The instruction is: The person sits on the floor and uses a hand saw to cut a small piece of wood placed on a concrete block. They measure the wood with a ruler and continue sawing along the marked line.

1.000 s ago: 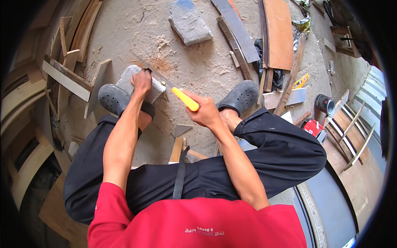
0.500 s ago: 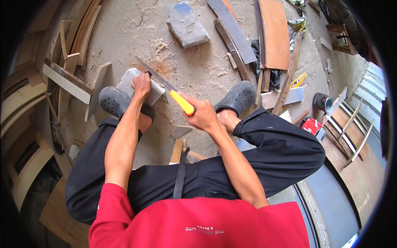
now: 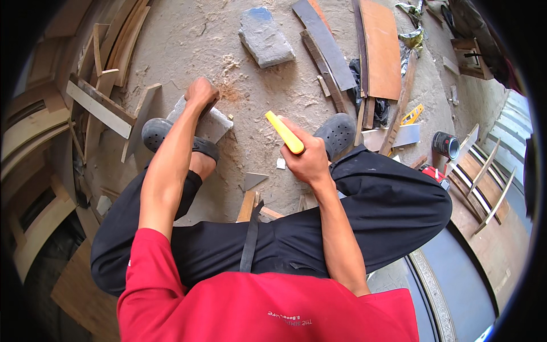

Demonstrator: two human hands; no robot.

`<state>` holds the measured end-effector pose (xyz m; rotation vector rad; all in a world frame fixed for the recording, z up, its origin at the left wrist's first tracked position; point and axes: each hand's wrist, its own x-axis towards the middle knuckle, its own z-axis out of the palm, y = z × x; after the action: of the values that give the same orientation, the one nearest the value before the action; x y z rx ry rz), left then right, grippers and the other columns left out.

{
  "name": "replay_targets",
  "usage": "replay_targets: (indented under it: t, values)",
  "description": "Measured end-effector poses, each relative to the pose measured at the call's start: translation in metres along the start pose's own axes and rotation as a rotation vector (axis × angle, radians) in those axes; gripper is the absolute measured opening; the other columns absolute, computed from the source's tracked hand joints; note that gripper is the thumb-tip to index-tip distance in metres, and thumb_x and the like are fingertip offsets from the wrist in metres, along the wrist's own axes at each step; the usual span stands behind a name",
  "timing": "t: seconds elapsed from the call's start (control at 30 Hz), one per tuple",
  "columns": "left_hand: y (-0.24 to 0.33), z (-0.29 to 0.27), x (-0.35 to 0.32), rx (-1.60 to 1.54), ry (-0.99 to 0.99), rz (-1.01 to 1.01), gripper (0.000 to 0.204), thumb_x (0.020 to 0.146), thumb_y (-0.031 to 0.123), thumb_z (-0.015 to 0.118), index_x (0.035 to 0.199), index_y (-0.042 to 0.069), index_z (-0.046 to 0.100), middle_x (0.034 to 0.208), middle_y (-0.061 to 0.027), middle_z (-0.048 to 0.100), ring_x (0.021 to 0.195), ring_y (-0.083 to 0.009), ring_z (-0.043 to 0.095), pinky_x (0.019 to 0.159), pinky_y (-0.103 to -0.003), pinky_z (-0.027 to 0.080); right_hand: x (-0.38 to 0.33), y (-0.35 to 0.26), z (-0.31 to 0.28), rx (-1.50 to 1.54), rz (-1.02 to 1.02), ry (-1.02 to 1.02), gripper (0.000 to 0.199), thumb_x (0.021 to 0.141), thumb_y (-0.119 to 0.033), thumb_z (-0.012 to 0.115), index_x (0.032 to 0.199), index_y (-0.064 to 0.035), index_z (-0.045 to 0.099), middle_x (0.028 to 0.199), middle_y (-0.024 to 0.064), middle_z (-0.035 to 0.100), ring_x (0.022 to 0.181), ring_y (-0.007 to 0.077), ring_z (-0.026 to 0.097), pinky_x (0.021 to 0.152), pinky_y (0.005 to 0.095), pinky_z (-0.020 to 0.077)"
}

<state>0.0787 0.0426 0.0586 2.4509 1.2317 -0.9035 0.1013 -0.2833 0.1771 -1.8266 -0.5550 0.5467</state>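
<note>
- While the left hand (image 3: 202, 92) bends down over a pale grey block (image 3: 215, 127), its fingers are folded in a fist about a dark strip (image 3: 208, 108), most of which the hand hides.
- The right hand (image 3: 307, 157) is wrapped round a yellow handle (image 3: 284, 131), the palm and fingers pressed to its lower end; the other end points up and to the left. Anything that extends past that end is too faint to make out.
- The handle is over the dusty floor (image 3: 245, 149), between the two feet and well apart from the block.
- The block sits just beside the left clog (image 3: 154, 132), with a small pale piece (image 3: 230, 117) at its right corner; the right clog (image 3: 336, 130) is near the right hand.
- Below the handle lie a small white scrap (image 3: 281, 163) and, farther left, a grey triangular offcut (image 3: 254, 180).
- A second block (image 3: 266, 37), bluish at its top end, lies farther out on the floor.
- To its right are a long grey board (image 3: 327, 45) and a wide orange-brown board (image 3: 381, 50).
- Farther right, a yellow level (image 3: 412, 114) lies near a dark tin (image 3: 446, 145), with a red tin (image 3: 436, 174) just below that tin.
</note>
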Motion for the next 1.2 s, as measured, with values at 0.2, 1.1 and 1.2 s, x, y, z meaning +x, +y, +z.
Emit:
replay_targets:
  t: [0.2, 1.1, 1.2]
  values:
    - [0.003, 0.001, 0.016, 0.171, -0.007, 0.178, 0.033, 0.067, 0.022, 0.078, 0.092, 0.001, 0.074, 0.102, -0.0226, 0.07, 0.097, -0.0382, 0.068, 0.083, -0.044, 0.055, -0.005, -0.008, -0.001, -0.041, 0.023, -0.034, 0.049, 0.077, -0.007, 0.066, 0.126, -0.0082, 0.062, 0.112, 0.0183, 0.067, 0.097, 0.0346, 0.067, 0.082, 0.0372, 0.0554]
    - [-0.07, 0.105, -0.027, -0.279, 0.499, 0.364, 0.031, 0.094, 0.037, 0.057, 0.109, 0.014, 0.071, 0.107, -0.0086, 0.069, 0.11, -0.0288, 0.058, 0.098, -0.046, 0.037, -0.027, 0.004, 0.018, -0.023, 0.054, -0.017, 0.049, 0.079, -0.009, 0.066, 0.128, -0.0079, 0.061, 0.113, 0.0207, 0.067, 0.107, 0.0349, 0.064, 0.089, 0.0373, 0.053]
    - [-0.066, 0.11, -0.035, -0.312, 0.614, 0.406, 0.036, 0.093, 0.04, 0.059, 0.115, 0.013, 0.067, 0.109, -0.0097, 0.067, 0.111, -0.0285, 0.057, 0.102, -0.048, 0.032, -0.032, 0.0, 0.023, -0.02, 0.18, -0.081, 0.049, 0.079, -0.008, 0.066, 0.128, -0.0072, 0.061, 0.116, 0.0202, 0.066, 0.107, 0.0347, 0.064, 0.089, 0.0373, 0.0529]
